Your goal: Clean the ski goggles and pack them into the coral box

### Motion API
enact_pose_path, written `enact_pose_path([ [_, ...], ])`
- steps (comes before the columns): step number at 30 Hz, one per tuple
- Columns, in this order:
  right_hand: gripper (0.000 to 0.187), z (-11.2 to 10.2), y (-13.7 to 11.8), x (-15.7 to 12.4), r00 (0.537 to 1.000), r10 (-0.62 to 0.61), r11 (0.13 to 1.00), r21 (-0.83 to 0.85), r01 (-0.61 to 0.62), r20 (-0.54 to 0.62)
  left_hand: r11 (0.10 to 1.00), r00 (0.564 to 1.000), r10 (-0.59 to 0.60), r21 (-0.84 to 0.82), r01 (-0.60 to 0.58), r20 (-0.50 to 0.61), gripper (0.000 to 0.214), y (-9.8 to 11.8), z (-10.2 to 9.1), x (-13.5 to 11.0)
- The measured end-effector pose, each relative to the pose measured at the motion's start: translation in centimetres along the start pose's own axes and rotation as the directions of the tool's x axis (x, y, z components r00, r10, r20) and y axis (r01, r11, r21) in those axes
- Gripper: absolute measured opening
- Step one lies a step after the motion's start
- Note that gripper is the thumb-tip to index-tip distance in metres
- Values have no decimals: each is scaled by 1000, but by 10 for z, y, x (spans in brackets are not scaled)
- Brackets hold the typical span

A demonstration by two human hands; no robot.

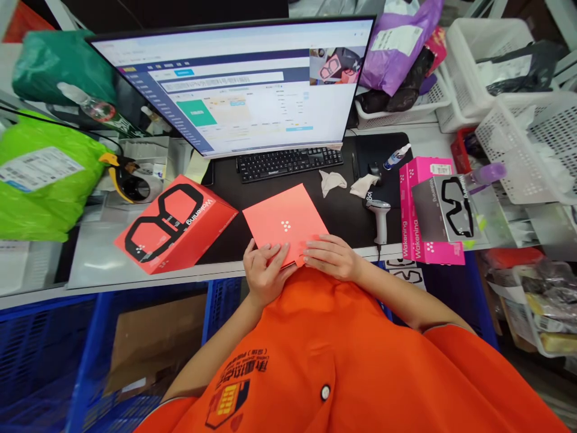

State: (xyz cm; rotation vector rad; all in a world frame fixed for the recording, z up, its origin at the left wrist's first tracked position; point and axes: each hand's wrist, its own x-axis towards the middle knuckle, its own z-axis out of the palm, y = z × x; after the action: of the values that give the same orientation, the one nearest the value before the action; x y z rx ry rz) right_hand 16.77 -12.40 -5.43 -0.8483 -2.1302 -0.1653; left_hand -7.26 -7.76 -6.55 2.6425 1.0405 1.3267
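Together, left hand [265, 267] and right hand [334, 255] grip the coral box [288, 210], far corner toward the monitor [252, 96], long axis unclear.

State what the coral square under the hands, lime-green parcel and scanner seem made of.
Coral square: probably matte card, given its flat face and crisp edges.
Lime-green parcel: apparently glossy plastic film; it shows creases and highlights.
Scanner: likely smooth, hard plastic, given its rounded shell.
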Motion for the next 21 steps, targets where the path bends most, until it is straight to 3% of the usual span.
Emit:
enact_pose_path([
  [6, 11, 18, -1, 5, 966, 221, 969, 138, -203, -133, 997, 999, -27, -69, 26, -20, 57, 2, -3, 8],
  [12, 21, 22, 6, 10, 970, 241, 970, 4, -241, 23, 998, 1000, 3, -68, -3, -5, 57, -1, -5, 15],
  [14, 32, 17, 10, 5, 949, 315, 948, 44, -314, -17, 999, 998, 32, -39, -30, 51, 54, -3, -7, 18],
  [15, 37, 14, 12, -1, 914, 401, 915, 74, -397, -59, 999, 997, 34, -23, -32, 74, 52, -6, -8, 20],
  [16, 40, 12, 16, -8, 852, 513, 857, 112, -503, -102, 1000, 996, 27, -9, -26, 91, 50, -9, -10, 23],
  [17, 39, 10, 19, -18, 758, 639, 769, 161, -619, -132, 1000, 995, 14, 0, -14, 100, 49, -14, -12, 25],
  [19, 30, 11, 27, -42, 482, 872, 484, 288, -826, -81, 1000, 994, -12, -4, 12, 112, 48, -25, -16, 29],
  [21, 24, 17, 34, -68, 229, 970, 187, 358, -915, 80, 999, 991, -25, -18, 28, 133, 48, -39, -19, 33],
])
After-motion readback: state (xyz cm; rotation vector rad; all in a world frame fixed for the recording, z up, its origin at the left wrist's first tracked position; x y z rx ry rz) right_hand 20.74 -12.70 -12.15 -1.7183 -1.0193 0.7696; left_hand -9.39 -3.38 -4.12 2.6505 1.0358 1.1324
